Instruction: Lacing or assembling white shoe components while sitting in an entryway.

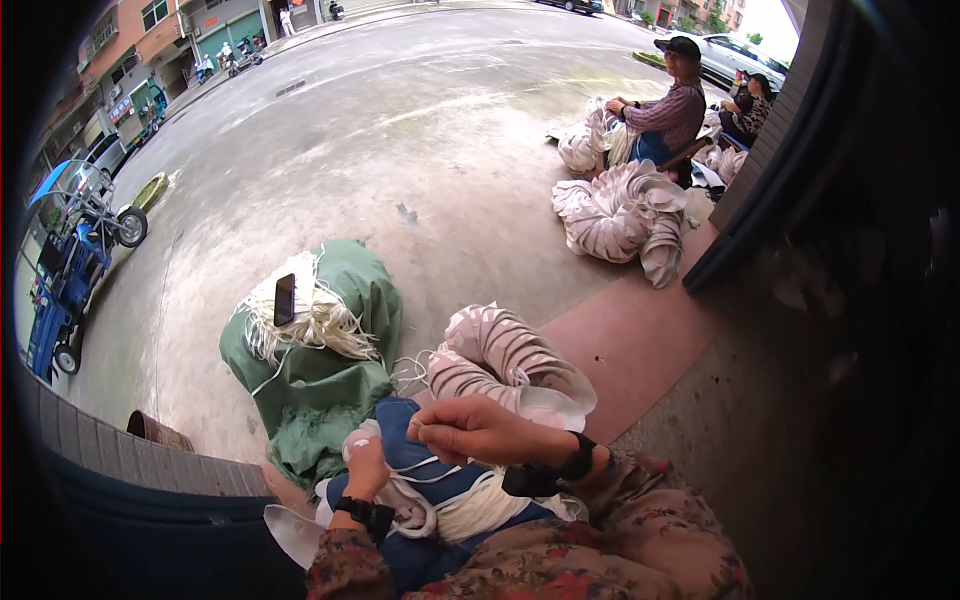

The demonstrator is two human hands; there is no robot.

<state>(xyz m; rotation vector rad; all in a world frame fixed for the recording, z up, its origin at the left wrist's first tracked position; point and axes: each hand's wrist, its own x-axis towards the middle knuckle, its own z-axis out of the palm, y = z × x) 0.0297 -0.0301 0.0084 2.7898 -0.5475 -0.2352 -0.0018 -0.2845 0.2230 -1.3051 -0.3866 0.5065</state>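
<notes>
My left hand (367, 470) is closed on a pale pink-and-white curved piece (362, 437) above my lap. My right hand (468, 430) is raised beside it, thumb and fingers pinched together; what they hold, if anything, is too small to make out. White cords (480, 508) lie in a loose bundle across the blue cloth (398, 425) on my lap. Another pale piece with a rounded white edge (412, 510) rests under my left wrist. Just beyond my right hand, a curved row of nested pale pieces (505, 350) sits on the ground.
A green sack (355, 300) stands ahead to the left, topped by white cords (330, 325) and a dark phone (285, 300). Farther right, a seated person (672, 115) has a heap of similar pieces (620, 215) nearby. A blue three-wheeler (75, 250) is parked at the far left.
</notes>
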